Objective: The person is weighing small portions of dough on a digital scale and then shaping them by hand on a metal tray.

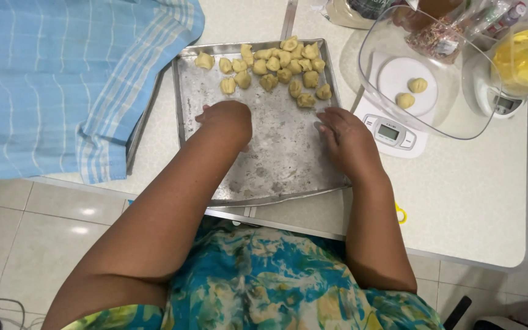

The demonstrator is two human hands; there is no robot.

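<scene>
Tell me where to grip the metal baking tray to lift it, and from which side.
Grip the metal baking tray by its raised rim on the two long sides, near the front half, one hand from each side. The dough pieces crowd the far end, so the near part is bare, and the left hand and right hand already rest there.

Between your left grip (pixel 226 119) and right grip (pixel 344 135) the metal tray (pixel 276 165) lies bare, so either can slide inward or back toward you. Just beyond both grips, dough pieces (pixel 276 70) crowd the tray's far edge. Outside your right grip, the scale (pixel 392 131) and clear bowl (pixel 426 73) block; outside your left, the blue cloth (pixel 62 79) covers the desk (pixel 478 195).
</scene>
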